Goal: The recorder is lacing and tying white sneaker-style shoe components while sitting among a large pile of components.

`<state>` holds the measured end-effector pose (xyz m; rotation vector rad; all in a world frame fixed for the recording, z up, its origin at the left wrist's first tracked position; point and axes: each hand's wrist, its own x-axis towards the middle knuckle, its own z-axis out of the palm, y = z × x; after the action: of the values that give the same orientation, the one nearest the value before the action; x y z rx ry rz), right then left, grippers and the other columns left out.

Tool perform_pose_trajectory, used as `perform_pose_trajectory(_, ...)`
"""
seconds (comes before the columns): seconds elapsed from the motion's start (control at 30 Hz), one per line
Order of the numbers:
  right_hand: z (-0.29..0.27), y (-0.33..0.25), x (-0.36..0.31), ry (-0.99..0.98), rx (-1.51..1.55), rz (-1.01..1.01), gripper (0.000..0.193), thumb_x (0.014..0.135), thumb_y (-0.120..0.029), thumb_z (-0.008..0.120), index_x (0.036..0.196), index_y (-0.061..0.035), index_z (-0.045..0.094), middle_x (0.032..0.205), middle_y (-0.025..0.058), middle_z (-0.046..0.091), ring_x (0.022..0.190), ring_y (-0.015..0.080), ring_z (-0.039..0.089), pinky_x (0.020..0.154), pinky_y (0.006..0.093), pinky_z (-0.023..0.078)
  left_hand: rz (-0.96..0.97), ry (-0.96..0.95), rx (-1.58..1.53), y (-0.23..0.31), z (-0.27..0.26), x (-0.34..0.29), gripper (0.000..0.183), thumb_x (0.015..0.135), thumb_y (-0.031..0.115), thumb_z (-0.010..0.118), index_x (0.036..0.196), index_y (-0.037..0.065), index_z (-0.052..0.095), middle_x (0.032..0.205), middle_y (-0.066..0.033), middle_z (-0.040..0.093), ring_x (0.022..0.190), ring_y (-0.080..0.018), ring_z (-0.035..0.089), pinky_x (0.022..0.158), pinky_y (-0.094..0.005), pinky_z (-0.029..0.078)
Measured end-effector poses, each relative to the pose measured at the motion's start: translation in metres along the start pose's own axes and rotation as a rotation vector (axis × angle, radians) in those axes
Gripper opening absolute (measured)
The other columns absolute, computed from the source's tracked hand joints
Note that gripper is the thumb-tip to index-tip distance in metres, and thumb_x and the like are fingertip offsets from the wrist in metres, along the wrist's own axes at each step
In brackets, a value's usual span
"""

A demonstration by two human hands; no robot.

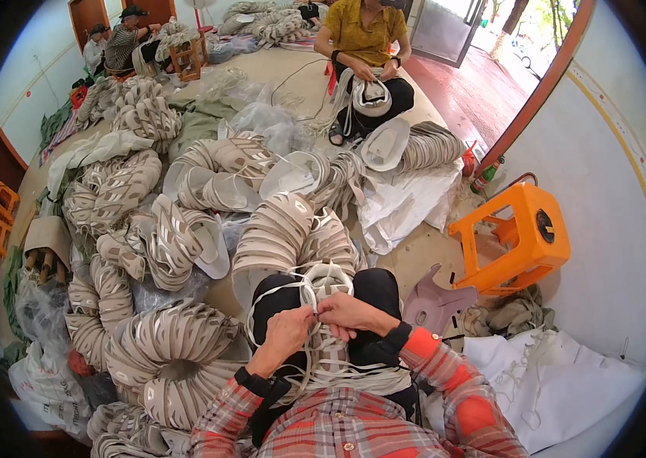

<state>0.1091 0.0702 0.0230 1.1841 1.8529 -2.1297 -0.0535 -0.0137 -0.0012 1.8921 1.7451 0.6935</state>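
Left hand (pixel 289 333) meets right hand (pixel 349 313) (both curled) over beige shoe upper (pixel 330 354)

On your right, a pale wall (pixel 617 179) carries a yellow stripe (pixel 619 124); beige floor (pixel 273 72) spreads before you. Beyond the open door (pixel 445 34) at upper right, reddish paving (pixel 475 99) lies daylit. You have 1 orange stool (pixel 526 229) right of center and 2 brown doors (pixel 88 21) upper left.

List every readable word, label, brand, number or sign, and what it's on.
None I can quote.
White plastic bag, lower left: print, crumpled, too small to read reliably.
Green bottle by the doorway: label too small.
Shoe upper, front centre: no legible text.
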Motion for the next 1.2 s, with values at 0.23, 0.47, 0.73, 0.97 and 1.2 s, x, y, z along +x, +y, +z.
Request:
perform_pose_trajectory(0.23,0.014,0.039,0.018,0.572,-0.961,-0.67,0.009,0.079,-0.01,0.051,0.083,-0.0039,0.056,0.069,0.0154,0.062,0.052,0.0208,0.061,0.041,0.035,0.046,-0.391,-0.309,-0.278,-0.004,-0.018,0.002,0.03,0.083,0.029,0.058,0.072,0.001,0.061,0.057,-0.0109,0.058,0.054,-0.0262,0.059,0.052,-0.0356,0.044)
perform_pose_trajectory(0.47,-0.043,0.003,-0.055,0.755,-0.222,-0.264,0.014,0.086,-0.012,0.051,0.094,-0.0004,0.052,0.081,0.0192,0.062,0.071,0.026,0.063,0.058,0.0373,0.051,0.077,-0.124,-1.216,-0.03,-0.068,-0.051,0.017,0.082,0.019,0.061,0.085,0.003,0.068,0.107,-0.0094,0.056,0.086,-0.015,0.049,0.076,-0.0264,0.039)
perform_pose_trajectory(0.73,-0.003,-0.002,-0.019,0.37,1.078,-0.577,0.018,0.089,-0.002,0.05,0.105,0.0046,0.047,0.102,0.0165,0.059,0.099,0.0251,0.059,0.086,0.0295,0.05,-0.169,0.075,-0.881,-0.053,-0.098,-0.056,0.032,0.084,0.007,0.058,0.116,0.0,0.056,0.094,-0.0058,0.061,0.072,-0.008,0.049,0.073,-0.0213,0.039)
perform_pose_trajectory(0.97,-0.015,0.019,-0.035,0.488,1.042,-0.459,0.019,0.088,-0.006,0.054,0.103,0.0049,0.052,0.092,0.0138,0.061,0.086,0.022,0.063,0.076,0.0286,0.053,-0.201,0.129,-0.796,-0.031,-0.068,-0.021,0.042,0.073,-0.002,0.062,0.114,0.006,0.056,0.101,0.0003,0.055,0.08,-0.0075,0.047,0.071,-0.0209,0.04)
perform_pose_trajectory(1.2,-0.013,0.021,-0.042,0.506,0.939,-0.418,0.021,0.089,-0.014,0.054,0.103,0.0017,0.053,0.086,0.0109,0.062,0.07,0.018,0.063,0.062,0.0289,0.054,0.343,0.189,0.296,-0.011,-0.018,0.024,0.024,0.068,0.01,0.062,0.092,0.009,0.061,0.095,-0.0066,0.056,0.097,-0.0251,0.048,0.084,-0.0383,0.034)
